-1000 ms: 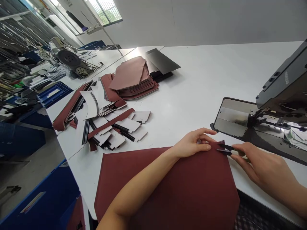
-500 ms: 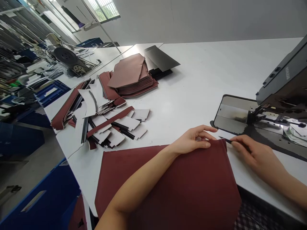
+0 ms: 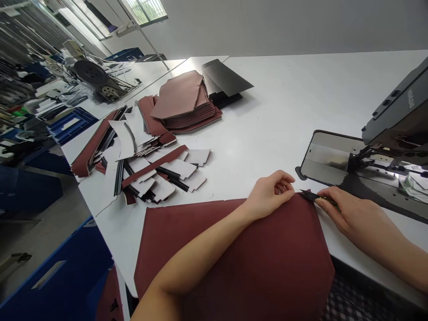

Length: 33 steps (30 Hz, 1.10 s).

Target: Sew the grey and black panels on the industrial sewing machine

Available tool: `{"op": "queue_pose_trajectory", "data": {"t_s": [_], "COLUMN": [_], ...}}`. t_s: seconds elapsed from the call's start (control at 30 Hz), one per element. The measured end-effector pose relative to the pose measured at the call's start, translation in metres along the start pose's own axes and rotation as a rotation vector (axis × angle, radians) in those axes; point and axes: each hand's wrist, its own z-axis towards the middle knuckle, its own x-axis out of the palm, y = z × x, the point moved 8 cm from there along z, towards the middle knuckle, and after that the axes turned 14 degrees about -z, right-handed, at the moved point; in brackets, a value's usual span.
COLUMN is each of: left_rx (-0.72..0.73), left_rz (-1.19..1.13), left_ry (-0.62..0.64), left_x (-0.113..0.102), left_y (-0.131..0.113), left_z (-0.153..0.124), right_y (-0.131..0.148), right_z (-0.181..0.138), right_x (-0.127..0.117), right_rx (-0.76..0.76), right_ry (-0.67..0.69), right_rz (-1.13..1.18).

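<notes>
A large maroon leather-like panel (image 3: 267, 263) lies flat at the table's near edge, reaching over my lap. Across it stretches my left arm, and my left hand (image 3: 269, 194) is closed in a pinch at the panel's far edge, near its right corner. What the fingertips pinch is too small to make out. My right hand (image 3: 351, 211) grips a pair of small black thread snips (image 3: 310, 195). Their pointed blades are over the panel's corner, close to the left fingertips.
A sewing machine (image 3: 397, 120) stands at the right, its bed plate (image 3: 329, 154) set in the white table (image 3: 257, 138). Maroon pieces (image 3: 182, 98) are stacked at the back beside dark sheets (image 3: 229, 78). Pale and maroon strips (image 3: 155, 171) lie scattered at left. A blue bin (image 3: 56, 276) stands below.
The snips have moved left onto the panel's corner, and their blades now show more. My left hand's fingers have curled from spread into a pinch. The view has shifted slightly.
</notes>
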Motion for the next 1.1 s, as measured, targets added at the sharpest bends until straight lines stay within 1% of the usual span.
{"op": "queue_pose_trajectory", "data": {"t_s": [0.1, 0.27, 0.37, 0.43, 0.57, 0.63, 0.7, 0.8, 0.9, 0.97, 1.03, 1.1], "left_rx": [0.094, 0.193, 0.218, 0.238, 0.328, 0.4, 0.443, 0.405, 0.311, 0.257, 0.223, 0.214], "left_rz": [0.168, 0.465, 0.553, 0.581, 0.621, 0.65, 0.673, 0.626, 0.43, 0.313, 0.253, 0.24], "left_ry": [0.033, 0.03, -0.007, -0.021, -0.032, -0.043, -0.041, -0.025, -0.078, -0.084, -0.059, -0.063], "left_x": [0.005, 0.012, 0.012, 0.012, 0.014, 0.016, 0.019, 0.018, 0.008, 0.004, 0.004, 0.004], "left_y": [-0.007, -0.017, -0.02, -0.021, -0.023, -0.026, -0.027, -0.025, -0.023, -0.022, -0.021, -0.02], "left_z": [-0.003, -0.009, -0.011, -0.011, -0.013, -0.015, -0.017, -0.016, -0.015, -0.013, -0.012, -0.012], "right_y": [0.001, -0.001, -0.008, -0.008, 0.007, 0.014, 0.019, 0.017, 0.005, 0.0, 0.002, 0.008], "right_z": [0.007, 0.011, 0.01, 0.007, 0.005, 0.007, 0.008, 0.008, 0.003, -0.002, -0.006, -0.006], "right_x": [0.0, -0.002, -0.012, -0.017, -0.017, -0.017, -0.015, -0.014, -0.02, -0.024, -0.025, -0.024], "right_rx": [0.01, -0.012, 0.025, 0.022, -0.069, -0.094, -0.111, -0.095, -0.018, 0.003, -0.023, -0.07], "right_ry": [0.02, 0.086, 0.049, 0.025, -0.047, -0.11, -0.137, -0.107, -0.082, -0.083, -0.091, -0.104], "right_rz": [-0.045, 0.011, 0.021, 0.022, -0.014, -0.064, -0.091, -0.053, -0.008, -0.009, -0.027, -0.054]}}
